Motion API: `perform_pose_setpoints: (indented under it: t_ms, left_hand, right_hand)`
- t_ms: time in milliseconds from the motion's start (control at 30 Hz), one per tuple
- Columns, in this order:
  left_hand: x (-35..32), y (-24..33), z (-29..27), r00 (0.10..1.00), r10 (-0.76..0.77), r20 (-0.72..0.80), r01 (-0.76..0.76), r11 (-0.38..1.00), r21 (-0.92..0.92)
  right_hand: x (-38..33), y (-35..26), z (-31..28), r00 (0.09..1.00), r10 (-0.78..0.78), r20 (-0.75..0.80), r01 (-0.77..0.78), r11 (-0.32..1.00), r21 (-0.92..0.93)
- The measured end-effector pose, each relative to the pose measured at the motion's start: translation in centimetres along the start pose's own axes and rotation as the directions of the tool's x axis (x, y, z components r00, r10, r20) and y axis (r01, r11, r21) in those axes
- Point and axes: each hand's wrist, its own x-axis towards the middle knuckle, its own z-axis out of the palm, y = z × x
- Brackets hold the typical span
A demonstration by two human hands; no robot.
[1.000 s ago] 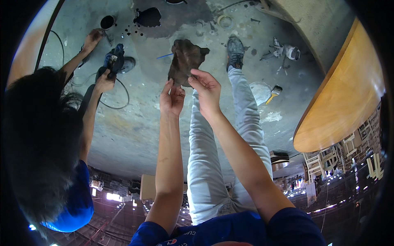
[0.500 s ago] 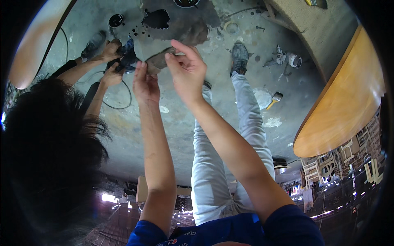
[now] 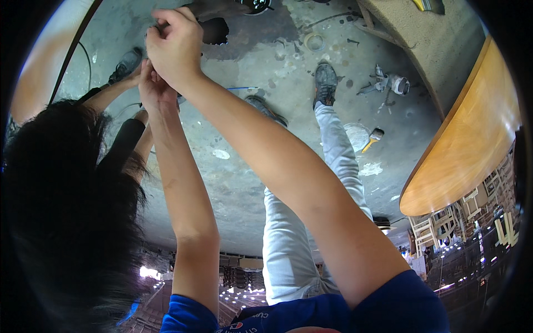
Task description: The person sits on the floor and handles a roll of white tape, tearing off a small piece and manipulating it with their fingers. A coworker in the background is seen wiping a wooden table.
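Note:
My right hand [image 3: 179,49] is raised at the upper left, its fingers curled inward. Just below it, my left hand [image 3: 158,89] has its fingers drawn together, close against the right hand's heel. What either holds is hidden; the dark grey strip from the earlier frame cannot be made out between them. A co-worker's bare forearm [image 3: 115,89] reaches toward the same spot, and that person's hands are mostly covered by mine. Beyond my right hand, a black puddle [image 3: 215,31] lies on the stained floor.
A black-filled can [image 3: 256,5] stands at the top. On the floor are a clear cup [image 3: 314,42], what looks like a spray gun [image 3: 391,84], a yellow-handled paintbrush [image 3: 372,140] and a white disc [image 3: 355,135]. A glossy wooden panel [image 3: 466,141] leans in at right; a tan slab [image 3: 402,25] is above.
Both my hands have moved left, the right one also farther up, toward the co-worker's hands. The strip stretched between them has gone from sight. A thin blue stick now shows beyond my right forearm.

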Motion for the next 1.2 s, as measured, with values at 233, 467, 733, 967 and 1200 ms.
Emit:
perform_pose_setpoints:
  t_ms: [233,467,733,967,1200]
  left_hand:
    - [4.5,1.5,0.8,0.996,0.039,0.085,-0.046,0.995,0.083]
    - [11.1,4.8,-3.3,0.993,0.120,0.017,-0.121,0.981,0.155]
    - [12.3,7.6,-3.3,0.965,0.260,0.028,-0.261,0.947,0.188]
    - [10.1,3.6,-3.9,0.962,0.260,-0.080,-0.235,0.944,0.233]
    - [8.3,-6.4,-4.9,0.926,0.222,-0.305,-0.119,0.939,0.323]
  right_hand:
    - [3.6,0.2,3.7,0.987,-0.162,0.007,0.162,0.982,-0.098]
    - [5.7,1.2,2.2,0.984,-0.122,0.131,0.135,0.986,-0.096]
    - [8.0,0.6,3.3,0.950,-0.241,0.198,0.225,0.969,0.100]
    - [2.7,4.8,-0.4,0.977,-0.188,0.100,0.190,0.982,-0.010]
    - [0.8,15.4,-6.7,0.998,-0.027,0.064,0.046,0.946,-0.320]
